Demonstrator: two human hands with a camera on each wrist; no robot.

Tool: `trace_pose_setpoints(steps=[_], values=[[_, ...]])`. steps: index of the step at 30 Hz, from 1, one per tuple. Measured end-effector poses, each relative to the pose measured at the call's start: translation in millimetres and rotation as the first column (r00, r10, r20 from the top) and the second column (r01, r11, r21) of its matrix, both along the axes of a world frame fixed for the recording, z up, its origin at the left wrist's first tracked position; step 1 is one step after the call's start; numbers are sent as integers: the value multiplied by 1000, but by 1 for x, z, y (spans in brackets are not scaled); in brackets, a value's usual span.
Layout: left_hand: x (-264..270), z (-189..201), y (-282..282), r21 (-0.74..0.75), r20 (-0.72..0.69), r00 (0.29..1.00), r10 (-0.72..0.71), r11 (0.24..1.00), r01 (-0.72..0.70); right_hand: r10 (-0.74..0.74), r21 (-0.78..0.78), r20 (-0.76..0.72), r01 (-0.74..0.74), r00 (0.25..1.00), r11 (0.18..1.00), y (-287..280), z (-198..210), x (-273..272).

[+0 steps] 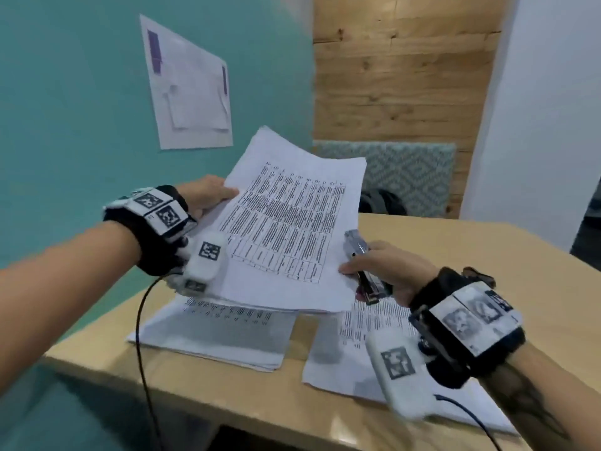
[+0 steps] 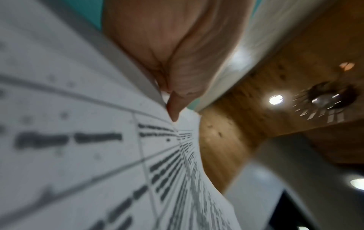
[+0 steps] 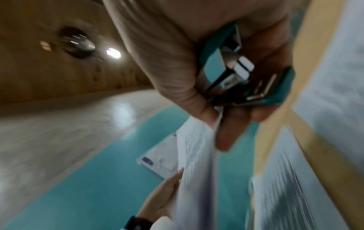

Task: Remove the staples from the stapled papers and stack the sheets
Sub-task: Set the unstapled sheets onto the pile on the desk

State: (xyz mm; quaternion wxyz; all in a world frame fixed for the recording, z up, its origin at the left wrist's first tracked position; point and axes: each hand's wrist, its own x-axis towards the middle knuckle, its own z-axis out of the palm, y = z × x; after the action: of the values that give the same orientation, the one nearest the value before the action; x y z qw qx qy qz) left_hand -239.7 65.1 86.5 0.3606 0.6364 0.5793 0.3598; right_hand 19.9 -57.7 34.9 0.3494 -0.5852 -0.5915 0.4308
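Note:
A sheaf of printed papers (image 1: 286, 229) is held up over the table by both hands. My left hand (image 1: 208, 196) pinches its far left edge, thumb on top; in the left wrist view the thumb (image 2: 173, 77) presses on the paper (image 2: 78, 140). My right hand (image 1: 380, 268) grips a metal stapler (image 1: 364, 265) with teal sides (image 3: 236, 74) and its thumb pinches the sheaf's near right edge (image 3: 199, 155). No staple is visible.
Two piles of printed sheets lie on the wooden table (image 1: 455, 255): one at the left (image 1: 221, 333), one at the right (image 1: 351, 346) under my right wrist. A teal wall with a pinned sheet (image 1: 192, 89) stands left. A patterned seat back (image 1: 406, 174) is behind the table.

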Motion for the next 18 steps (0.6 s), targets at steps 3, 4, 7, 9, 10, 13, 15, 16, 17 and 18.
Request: trace_pose_setpoints(steps=[3, 4, 7, 9, 10, 13, 15, 16, 17, 18], values=[[-33, -22, 15, -97, -214, 976, 28, 994, -49, -18, -57, -10, 17, 1000, 998, 20, -12, -32], [-42, -30, 17, -169, -275, 961, -21, 985, -27, -24, -82, -6, 24, 1000, 996, 25, -17, -42], [-62, -53, 19, -333, -302, 940, -156, 941, 50, -31, -160, 32, 36, 999, 987, 37, -31, -63], [-69, -67, 19, -330, -255, 957, -140, 943, 50, -38, -210, 63, 51, 997, 976, 43, -42, -72], [-70, -73, 19, -333, -237, 963, -132, 942, 47, -38, -227, 98, 59, 995, 972, 45, -47, -75], [-75, -90, 21, -342, -209, 969, -130, 938, 52, -33, -249, 183, 78, 983, 965, 49, -56, -79], [-77, -99, 23, -354, -201, 972, -125, 934, 47, -12, -269, 203, 68, 979, 961, 52, -59, -78], [-77, -101, 22, -369, -200, 972, -122, 929, 40, 1, -273, 216, 60, 976, 960, 53, -60, -77], [-76, -101, 20, -376, -197, 973, -118, 926, 36, 13, -277, 221, 50, 975, 960, 54, -60, -76], [-76, -100, 19, -377, -193, 975, -111, 926, 31, 30, -281, 223, 35, 974, 959, 56, -62, -75]])
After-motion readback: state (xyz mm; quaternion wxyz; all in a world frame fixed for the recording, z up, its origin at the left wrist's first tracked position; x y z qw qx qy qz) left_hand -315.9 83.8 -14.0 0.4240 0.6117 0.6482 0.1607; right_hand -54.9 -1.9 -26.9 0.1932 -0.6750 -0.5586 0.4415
